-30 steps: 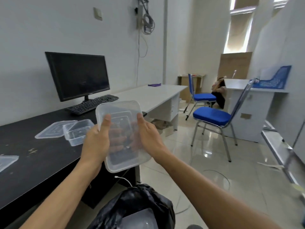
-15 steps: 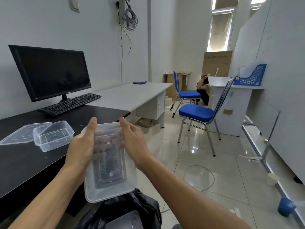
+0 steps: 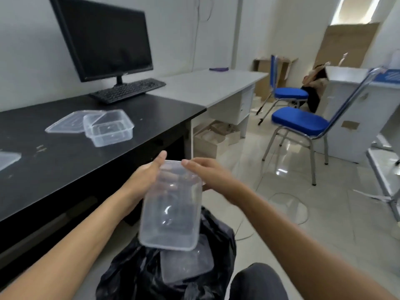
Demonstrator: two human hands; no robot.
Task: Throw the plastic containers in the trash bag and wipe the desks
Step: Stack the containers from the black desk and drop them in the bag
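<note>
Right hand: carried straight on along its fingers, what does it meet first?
The clear container: the right hand points leftward in the frame at its upper rim, with the thumb of the left hand just beyond. Whether it already touches the rim is unclear.

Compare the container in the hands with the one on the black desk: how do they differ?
The held container hangs tilted above the trash bag; the desk container rests flat on the black desk. The left hand and right hand grip the held container; the desk container lies untouched beside a lid. Both are clear, rectangular, empty.
</note>
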